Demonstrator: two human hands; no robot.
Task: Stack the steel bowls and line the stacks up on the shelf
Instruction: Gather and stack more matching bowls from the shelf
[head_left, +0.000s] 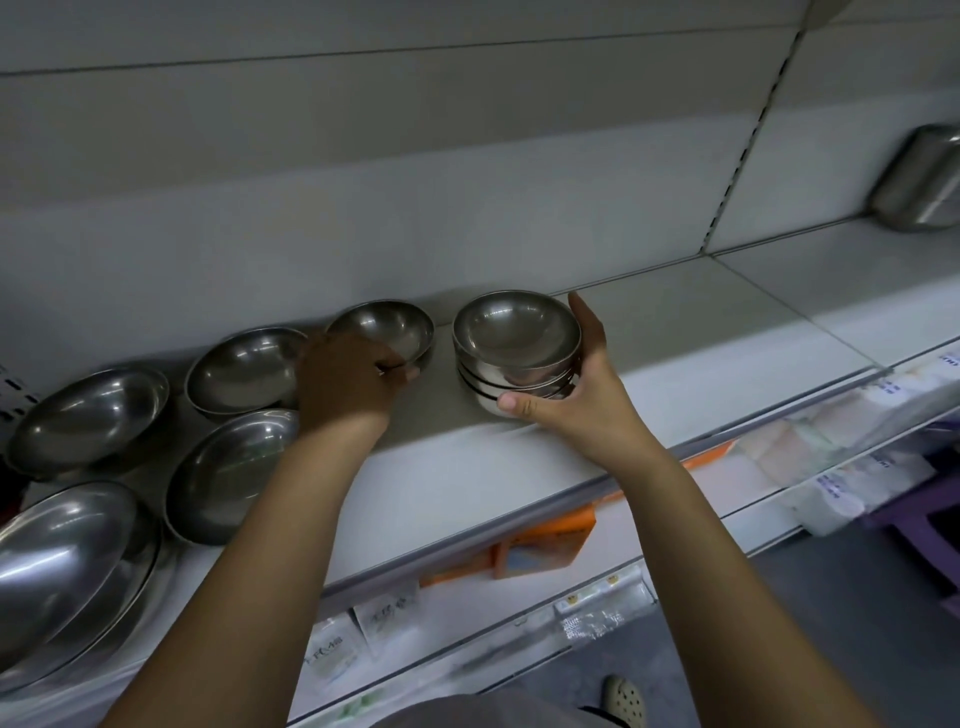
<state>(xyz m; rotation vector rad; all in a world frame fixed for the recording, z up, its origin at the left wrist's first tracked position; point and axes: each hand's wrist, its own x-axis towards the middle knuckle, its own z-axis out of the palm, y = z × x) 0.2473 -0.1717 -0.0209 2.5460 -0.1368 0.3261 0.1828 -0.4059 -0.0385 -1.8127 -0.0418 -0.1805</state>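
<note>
**Stack of bowls** (517, 358): silver-grey steel with a mirror sheen and dark bands between the rims.
**Single bowl** (387, 327): the same silver-grey, duller, flecked with white highlights.
**Larger bowls** (249, 371): darker grey steel streaked with pale reflections.
**Shelf** (467, 467): plain off-white, greyer in the shadow toward the back.
**Back panel** (415, 156): pale grey, unpatterned.
**Upright strip** (756, 130): white with a row of small dark slots.
**Canister** (919, 179): brushed silver-grey.
**Boxes** (545, 540): orange (one shows a pale blue-grey panel).
**Packets** (384, 618): white with dark print, too blurred to read.
**Stool** (914, 525): purple.
**Floor** (883, 623): dark grey.
**Shoe** (623, 699): cream, dotted with holes.
</note>
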